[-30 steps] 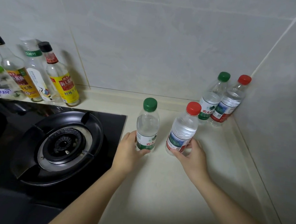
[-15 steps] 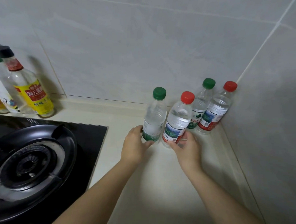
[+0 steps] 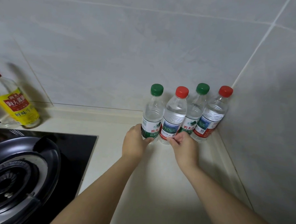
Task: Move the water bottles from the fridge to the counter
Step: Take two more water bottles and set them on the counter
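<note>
The green-capped bottle, gripped by the left hand, and red-capped bottle, by the right hand, have been slid toward one o'clock.

You are in a home kitchen: a black gas stove with a round burner sits in the cream bench on your left, a sauce bottle stands behind it, and grey tiles cover both corner walls.

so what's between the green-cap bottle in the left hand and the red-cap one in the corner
Two water bottles, seen in the head view: the red-cap bottle gripped by the right hand, then a second green-cap bottle.
</note>
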`<state>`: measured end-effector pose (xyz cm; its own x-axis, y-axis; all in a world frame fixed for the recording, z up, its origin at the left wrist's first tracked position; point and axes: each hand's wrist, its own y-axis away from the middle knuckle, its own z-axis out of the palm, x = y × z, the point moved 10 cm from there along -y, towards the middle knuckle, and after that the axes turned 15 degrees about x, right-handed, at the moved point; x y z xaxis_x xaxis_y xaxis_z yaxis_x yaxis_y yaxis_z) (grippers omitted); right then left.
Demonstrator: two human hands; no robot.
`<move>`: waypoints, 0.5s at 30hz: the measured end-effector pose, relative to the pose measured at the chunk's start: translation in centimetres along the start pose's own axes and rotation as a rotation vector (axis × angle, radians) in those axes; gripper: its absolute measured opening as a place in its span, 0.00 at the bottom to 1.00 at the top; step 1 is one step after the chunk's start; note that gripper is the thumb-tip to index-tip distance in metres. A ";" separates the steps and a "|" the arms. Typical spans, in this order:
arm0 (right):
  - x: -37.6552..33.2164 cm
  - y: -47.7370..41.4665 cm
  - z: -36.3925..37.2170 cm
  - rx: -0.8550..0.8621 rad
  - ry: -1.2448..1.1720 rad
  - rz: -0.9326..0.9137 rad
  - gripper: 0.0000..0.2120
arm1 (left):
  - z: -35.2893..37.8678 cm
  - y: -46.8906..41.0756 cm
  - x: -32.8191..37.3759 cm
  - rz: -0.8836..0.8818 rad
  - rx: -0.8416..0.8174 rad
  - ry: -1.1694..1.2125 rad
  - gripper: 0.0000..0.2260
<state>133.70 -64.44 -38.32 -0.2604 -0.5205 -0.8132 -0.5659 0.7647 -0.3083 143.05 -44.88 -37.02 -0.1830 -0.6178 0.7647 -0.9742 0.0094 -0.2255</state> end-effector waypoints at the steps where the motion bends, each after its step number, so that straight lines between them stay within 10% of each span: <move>1: -0.1 -0.1 0.2 -0.007 0.010 -0.006 0.14 | 0.0 -0.2 0.0 -0.003 0.011 0.002 0.16; 15: -0.8 -1.5 2.2 -0.030 0.079 -0.033 0.10 | 0.7 -2.0 0.1 0.010 0.030 -0.054 0.14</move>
<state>136.48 -64.38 -38.29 -0.3013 -0.5743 -0.7612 -0.5979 0.7356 -0.3184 145.07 -45.56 -36.91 -0.1847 -0.6592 0.7289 -0.9677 -0.0073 -0.2518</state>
